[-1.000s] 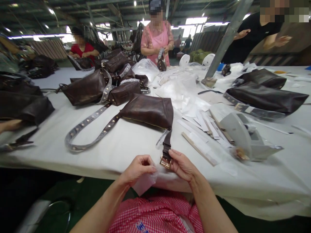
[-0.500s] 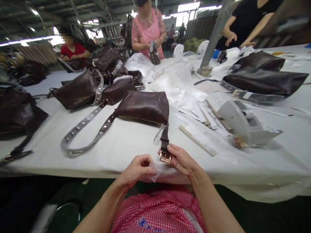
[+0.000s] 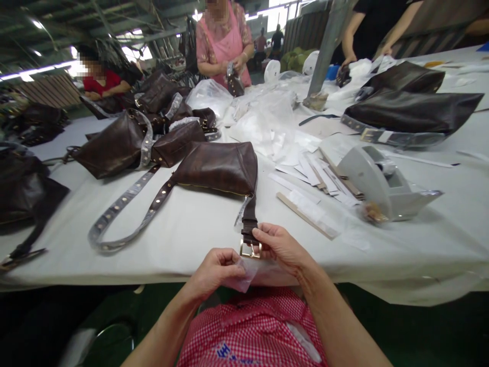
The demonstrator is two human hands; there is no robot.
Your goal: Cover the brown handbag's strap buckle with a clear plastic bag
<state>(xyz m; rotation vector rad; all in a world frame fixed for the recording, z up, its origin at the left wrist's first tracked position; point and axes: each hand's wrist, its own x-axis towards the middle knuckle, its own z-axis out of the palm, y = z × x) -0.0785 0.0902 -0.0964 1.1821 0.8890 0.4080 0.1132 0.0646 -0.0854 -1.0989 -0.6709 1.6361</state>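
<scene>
A dark brown leather bag (image 3: 216,165) lies on the white-covered table in front of me. From its right end a short strap (image 3: 250,209) runs toward me and ends in a gold buckle (image 3: 251,250). My right hand (image 3: 280,247) pinches this strap just beside the buckle. Close by on the left, my left hand (image 3: 217,270) is closed on a small piece of clear plastic film (image 3: 246,279), which hangs below the buckle. The bag's long studded strap (image 3: 114,219), wrapped in clear plastic, loops out to the left.
More brown bags (image 3: 110,142) lie at the left, others (image 3: 412,112) at the right. A grey tape dispenser (image 3: 372,183) stands right of some cardboard strips (image 3: 305,214). Crumpled clear plastic (image 3: 263,112) covers the middle, near a metal post (image 3: 324,56). Co-workers stand or sit across the table.
The view has shifted slightly, so the table things appear further left. The buckle now faces me more squarely, and more of the plastic film shows below my left hand.
</scene>
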